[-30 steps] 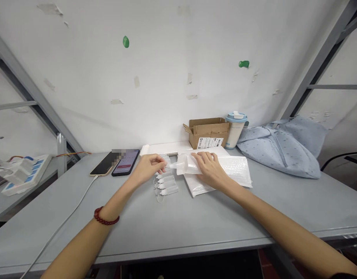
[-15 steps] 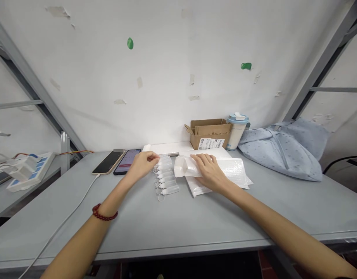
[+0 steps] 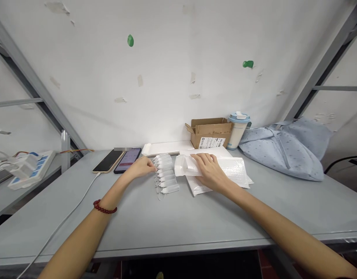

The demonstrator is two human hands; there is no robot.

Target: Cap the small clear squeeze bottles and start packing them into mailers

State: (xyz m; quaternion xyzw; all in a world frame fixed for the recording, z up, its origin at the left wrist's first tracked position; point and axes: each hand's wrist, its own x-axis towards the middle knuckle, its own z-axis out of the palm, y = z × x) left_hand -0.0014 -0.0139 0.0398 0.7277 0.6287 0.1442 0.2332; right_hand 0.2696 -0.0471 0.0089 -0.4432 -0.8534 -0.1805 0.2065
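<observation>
Several small translucent plastic bottles [image 3: 170, 188] with white caps and thin cord loops lie side by side in a column. At the left edge of this column, my left hand [image 3: 142, 167] has its fingers pinched by the caps and loops; what is between the fingertips is hidden. My right hand [image 3: 210, 170] grips a white bubble mailer [image 3: 233, 170] across its middle, fingers curled over the top. The mailer's mouth gapes toward the bottles. Beneath it lie more white mailers [image 3: 197, 188].
Behind stand an open cardboard box [image 3: 210, 133] and a blue-lidded cup [image 3: 237, 131]. A white flat package [image 3: 166, 148] lies by the wall. Two phones [image 3: 108, 161], one on a white cable, lie left, beyond them a power strip [image 3: 33, 170]. A blue cloth bag [image 3: 283, 151] is right.
My left hand has drawn back slightly from the far end of the bottle column, moving a little toward me. My right hand and the mailer stay in place.
</observation>
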